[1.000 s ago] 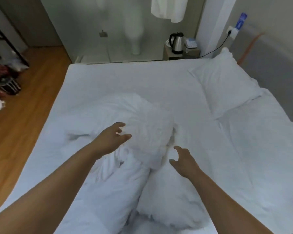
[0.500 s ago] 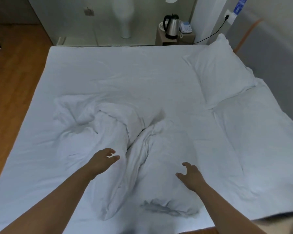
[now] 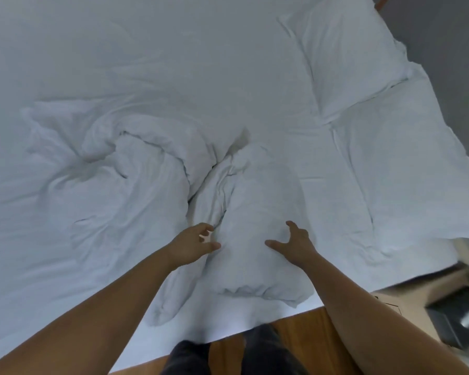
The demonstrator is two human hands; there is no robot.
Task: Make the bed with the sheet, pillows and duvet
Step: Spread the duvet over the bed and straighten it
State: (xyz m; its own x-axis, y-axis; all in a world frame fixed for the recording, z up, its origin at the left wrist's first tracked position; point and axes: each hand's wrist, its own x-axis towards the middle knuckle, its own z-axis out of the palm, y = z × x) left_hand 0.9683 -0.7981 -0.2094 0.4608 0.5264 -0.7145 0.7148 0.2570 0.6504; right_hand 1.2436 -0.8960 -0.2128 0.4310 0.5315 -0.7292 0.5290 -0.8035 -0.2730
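Duvet-spreading step, looks like. Both hands spread wide, holding nothing: left hand (image 3: 192, 246) and right hand (image 3: 295, 243) hovering either side of bunched duvet (image 3: 249, 212), right between them. Long axis of nearer lump running straight away from hands, up bed. Next up, probably: grab edge, shake flat over sheet (image 3: 201, 63). Pillows (image 3: 344, 63) far beyond right hand.

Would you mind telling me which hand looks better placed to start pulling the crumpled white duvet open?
The left hand, probably. It sits right at the bunched folds of the crumpled white duvet, fingers curling towards the fabric. The right hand is spread over the smoother white bundle beside them.
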